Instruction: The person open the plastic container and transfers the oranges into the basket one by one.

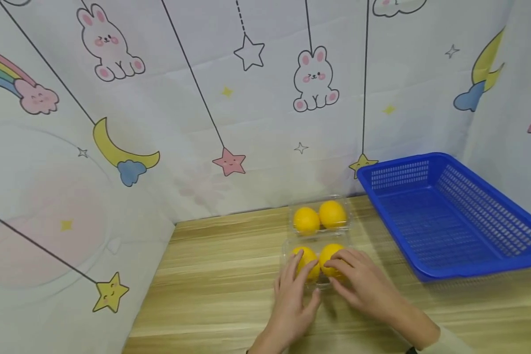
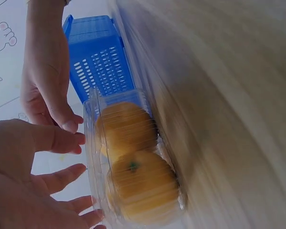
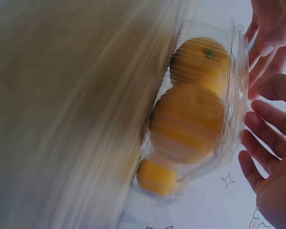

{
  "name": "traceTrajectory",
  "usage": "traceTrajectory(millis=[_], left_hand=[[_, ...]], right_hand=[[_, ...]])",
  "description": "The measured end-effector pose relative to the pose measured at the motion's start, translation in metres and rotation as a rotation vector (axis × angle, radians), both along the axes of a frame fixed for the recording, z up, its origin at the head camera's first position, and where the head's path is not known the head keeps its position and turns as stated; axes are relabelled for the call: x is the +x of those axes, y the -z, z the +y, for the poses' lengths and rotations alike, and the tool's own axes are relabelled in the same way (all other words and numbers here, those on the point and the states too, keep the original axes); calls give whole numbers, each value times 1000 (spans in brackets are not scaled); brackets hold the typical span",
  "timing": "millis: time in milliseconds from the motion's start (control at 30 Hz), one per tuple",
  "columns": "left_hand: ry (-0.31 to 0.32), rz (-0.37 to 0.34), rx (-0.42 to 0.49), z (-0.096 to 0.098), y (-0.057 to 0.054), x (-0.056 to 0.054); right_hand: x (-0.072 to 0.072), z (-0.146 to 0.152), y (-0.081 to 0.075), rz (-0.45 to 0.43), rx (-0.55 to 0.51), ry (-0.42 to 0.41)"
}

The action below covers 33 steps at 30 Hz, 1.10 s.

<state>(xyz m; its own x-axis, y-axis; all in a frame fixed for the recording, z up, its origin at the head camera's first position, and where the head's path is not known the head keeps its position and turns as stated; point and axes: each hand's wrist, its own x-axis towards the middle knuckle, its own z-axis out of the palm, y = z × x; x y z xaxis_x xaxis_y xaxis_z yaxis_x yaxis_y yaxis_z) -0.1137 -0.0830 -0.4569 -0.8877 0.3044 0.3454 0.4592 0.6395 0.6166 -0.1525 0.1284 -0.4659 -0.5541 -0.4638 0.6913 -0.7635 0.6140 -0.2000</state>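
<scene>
A clear plastic clamshell box (image 2: 97, 157) holding two orange fruits (image 2: 143, 186) sits on the table in front of me. In the left wrist view its lid lies over the fruit. My left hand (image 1: 292, 297) is at the box's left half, fingers spread and loosely bent, fingertips at the lid's rim. From the right, my right hand (image 1: 367, 285) reaches over the other half, its fingertips also at the rim. The right wrist view shows my right fingers (image 3: 262, 126) lying relaxed along the lid's edge, curled round nothing. Whether the lid is fastened, I cannot tell.
Just behind stands a second clear box with two orange fruits (image 1: 307, 221), close to the wall cloth (image 1: 265, 123). A blue plastic basket (image 1: 451, 226) with perforated sides stands at the right. The wooden tabletop (image 1: 217, 280) extends to the left of the boxes.
</scene>
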Motion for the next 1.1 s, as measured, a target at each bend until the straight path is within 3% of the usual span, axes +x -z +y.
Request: traceTrajectory(millis=[333,567,767,1100], left_hand=[[34,115,-51,10,1,-11],[15,84,-180,20,4,-15],[-8,135,-276,27,3,-17],[-4,180,-319,30,7,-16]], right_hand=[[9,15,1,-101,-40,117],[13,24,5,-164,-84,132],[19,36,8,-330,-183,136],[26,43,10,-628,-305,165]])
